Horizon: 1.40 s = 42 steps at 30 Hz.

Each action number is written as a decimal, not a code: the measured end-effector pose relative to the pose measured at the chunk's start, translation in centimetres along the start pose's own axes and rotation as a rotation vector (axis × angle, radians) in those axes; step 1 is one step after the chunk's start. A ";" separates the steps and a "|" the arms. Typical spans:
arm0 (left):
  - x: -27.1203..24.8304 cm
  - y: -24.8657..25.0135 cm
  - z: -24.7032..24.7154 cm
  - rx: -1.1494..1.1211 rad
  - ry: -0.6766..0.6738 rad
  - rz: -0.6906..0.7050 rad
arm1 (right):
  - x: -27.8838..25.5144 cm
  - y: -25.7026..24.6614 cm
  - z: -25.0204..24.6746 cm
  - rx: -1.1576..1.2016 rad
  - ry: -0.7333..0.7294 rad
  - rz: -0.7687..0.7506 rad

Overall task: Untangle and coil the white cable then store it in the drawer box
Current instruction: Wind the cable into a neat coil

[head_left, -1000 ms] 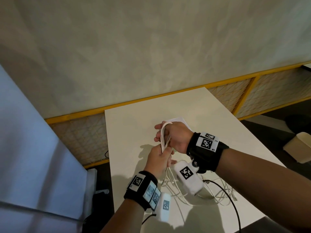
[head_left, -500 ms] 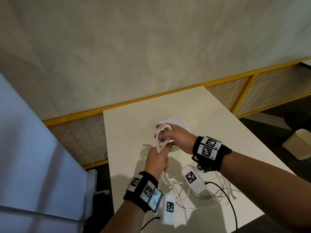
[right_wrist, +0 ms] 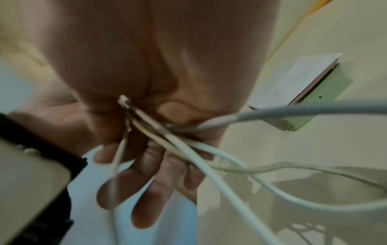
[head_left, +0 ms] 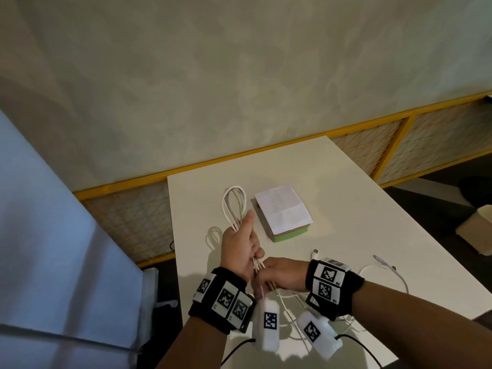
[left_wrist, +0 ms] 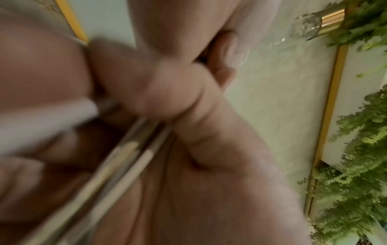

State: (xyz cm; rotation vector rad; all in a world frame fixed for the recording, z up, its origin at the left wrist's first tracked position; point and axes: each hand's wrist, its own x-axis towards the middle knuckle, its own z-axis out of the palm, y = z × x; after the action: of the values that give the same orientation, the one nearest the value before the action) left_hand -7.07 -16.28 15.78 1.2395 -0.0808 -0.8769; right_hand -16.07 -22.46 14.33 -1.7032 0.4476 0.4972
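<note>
The white cable (head_left: 234, 206) is gathered into several long loops that stick out above my left hand (head_left: 246, 243), which grips the bundle in its fist over the white table (head_left: 346, 198). Just below it my right hand (head_left: 270, 275) grips the same strands (right_wrist: 188, 149) where they leave the fist. The rest of the cable (head_left: 391, 270) trails loose over the table to the right, its plug ends (head_left: 315, 253) lying free. The drawer box (head_left: 283, 211), white on top with a green base, sits shut just right of the loops. The left wrist view is blurred, showing fingers round strands (left_wrist: 130, 154).
The table's left edge (head_left: 173, 235) runs close beside my left hand, with a pale blue panel (head_left: 53, 235) beyond it. A yellow-framed mesh barrier (head_left: 399, 139) stands behind the table. A beige bin (head_left: 476, 230) sits on the floor at the right.
My right hand has let go of the top of the loops and dropped down to the strands below my left hand. The loops and the drawer box now show uncovered.
</note>
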 end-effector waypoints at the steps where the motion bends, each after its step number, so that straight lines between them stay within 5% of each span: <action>1: 0.3 0.1 -0.2 0.000 0.020 0.010 | 0.0 0.0 0.0 0.004 0.024 0.015; 6: 1.1 -0.6 -1.3 0.039 0.102 -0.004 | -0.2 0.4 -1.2 -0.006 -0.040 0.074; 9: 1.1 -1.1 -2.0 0.067 0.116 -0.030 | 0.1 0.9 -2.7 -0.517 -0.001 0.150; 11: 1.2 -1.4 -2.3 0.075 0.119 -0.026 | 0.1 1.2 -3.3 -0.739 0.052 0.164; 19: 1.6 -2.0 -3.8 0.080 0.128 -0.045 | -0.4 0.8 -4.7 -0.939 0.353 0.089; 26: 1.7 -3.2 -4.2 0.100 0.079 -0.089 | -0.7 -1.7 -5.0 -0.705 0.659 0.016; 31: 1.2 -4.2 -3.2 -0.002 -0.041 -0.138 | -0.1 -4.3 -3.7 -0.590 0.671 -0.094; 38: 0.7 -4.7 -2.9 0.129 -0.192 -0.001 | 0.2 -4.7 -3.1 -0.503 0.767 -0.129; 42: 0.5 -5.3 -2.7 0.242 -0.237 0.059 | 0.5 -4.4 -3.8 -0.529 0.705 -0.123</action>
State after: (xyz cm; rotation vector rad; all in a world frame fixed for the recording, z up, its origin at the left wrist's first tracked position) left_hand -8.16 -14.74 10.15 1.3444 -0.4217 -0.9803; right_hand -12.95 -25.37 18.29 -2.3966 0.7512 -0.1161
